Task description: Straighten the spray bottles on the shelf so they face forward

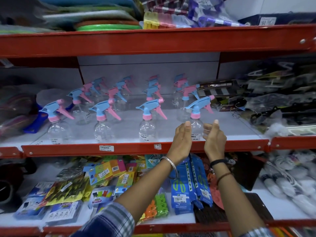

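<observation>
Several clear spray bottles with blue-and-pink trigger heads stand in rows on the white middle shelf (130,127). The front-right bottle (197,127) has a blue head, a pink collar and a price sticker. My left hand (182,139) and my right hand (214,137) flank that bottle, fingers apart, close to its sides; contact is unclear. To its left in the front row stand three more bottles (147,127), (102,129), (56,129), nozzles pointing right. Further bottles stand behind, some with pink heads (186,93).
A red shelf lip (119,148) with price tags runs along the front. Dark packaged goods (273,100) crowd the right of the shelf. Coloured packets (109,177) fill the shelf below, and mats and pegs (150,19) lie above.
</observation>
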